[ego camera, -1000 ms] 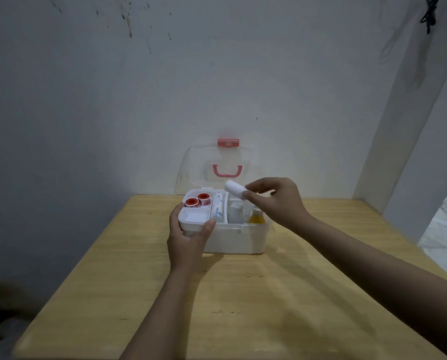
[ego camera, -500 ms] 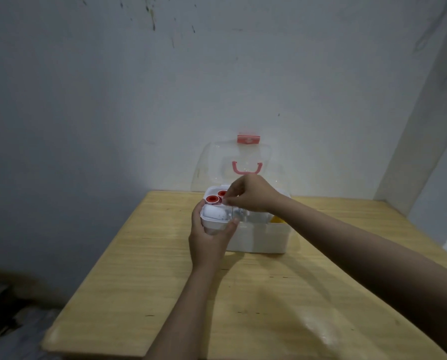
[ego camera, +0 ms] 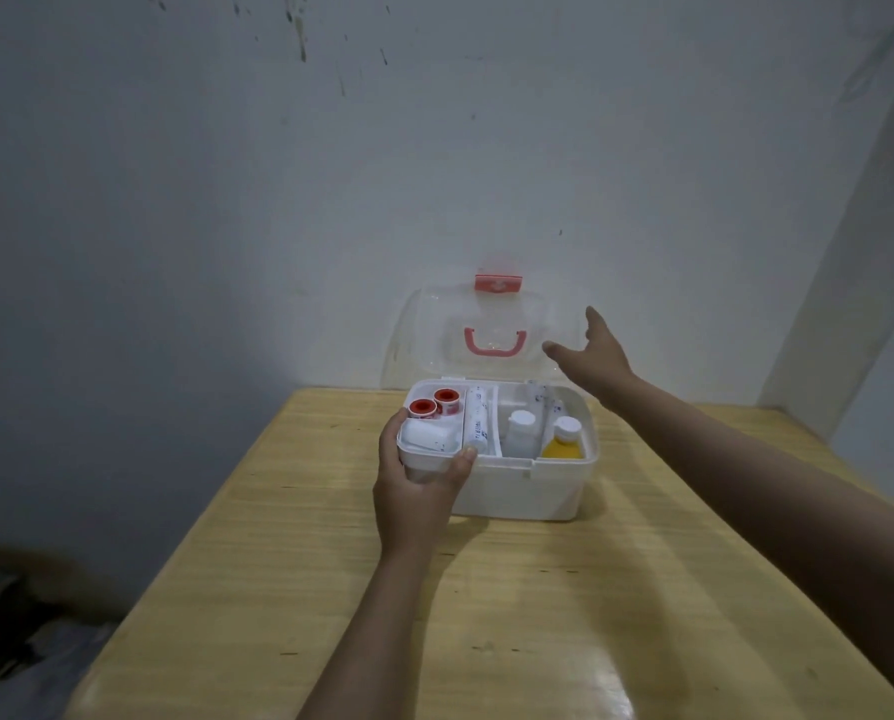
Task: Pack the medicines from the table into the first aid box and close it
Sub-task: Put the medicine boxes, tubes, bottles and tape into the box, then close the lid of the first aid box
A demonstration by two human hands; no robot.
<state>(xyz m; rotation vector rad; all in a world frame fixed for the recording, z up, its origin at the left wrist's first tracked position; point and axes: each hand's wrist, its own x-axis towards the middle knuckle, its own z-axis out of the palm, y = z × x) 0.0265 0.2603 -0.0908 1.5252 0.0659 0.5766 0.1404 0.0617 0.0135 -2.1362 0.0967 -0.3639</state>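
Observation:
The white first aid box (ego camera: 528,491) stands on the wooden table with its clear lid (ego camera: 434,330) upright against the wall. Inside lie two red-capped tape rolls (ego camera: 434,402), a white roll (ego camera: 429,436), a tube (ego camera: 478,418), a clear bottle (ego camera: 518,433) and a yellow bottle (ego camera: 564,441). My left hand (ego camera: 418,491) grips the box's front left corner. My right hand (ego camera: 590,358) hovers with fingers apart beside the lid's right edge, holding nothing.
The wooden table (ego camera: 486,615) runs up to a white wall behind the box. A wall corner juts out at the right. Dark floor and clutter lie below the table's left edge.
My right hand put the white roll into the left tray, let go, and rose to the lid's right side. My left hand stayed on the box's corner.

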